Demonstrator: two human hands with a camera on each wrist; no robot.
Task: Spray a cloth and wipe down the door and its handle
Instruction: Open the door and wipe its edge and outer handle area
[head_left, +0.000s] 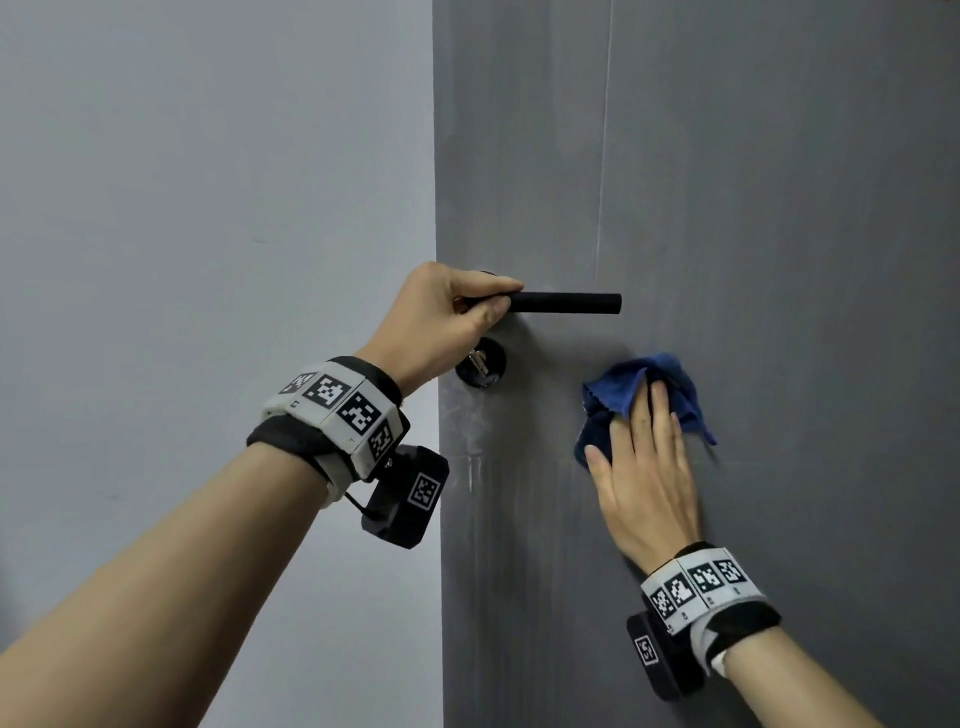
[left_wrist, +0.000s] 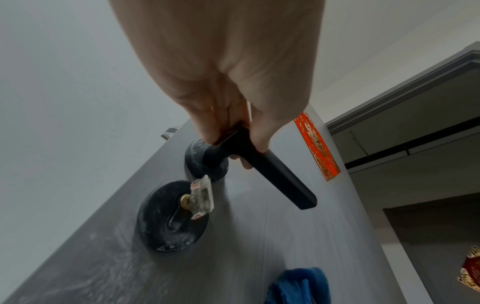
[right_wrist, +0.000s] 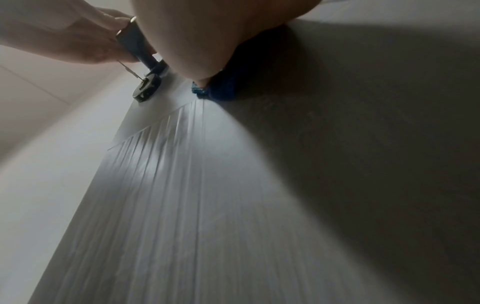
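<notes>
1. Our right hand (head_left: 641, 475), nearest the head camera, lies flat with straight fingers pressing the blue cloth (head_left: 618, 389) against the grey door (head_left: 779, 260), below and right of the handle (head_left: 566, 303).
2. Our left hand (head_left: 441, 317) grips the handle's inner end, steadying the door.
3. Advice: we should keep the palm flat and overlap our strokes.
4. White smears remain near the keyhole plate (left_wrist: 168, 218); the handle, in our judgement, awaits wiping.
</notes>
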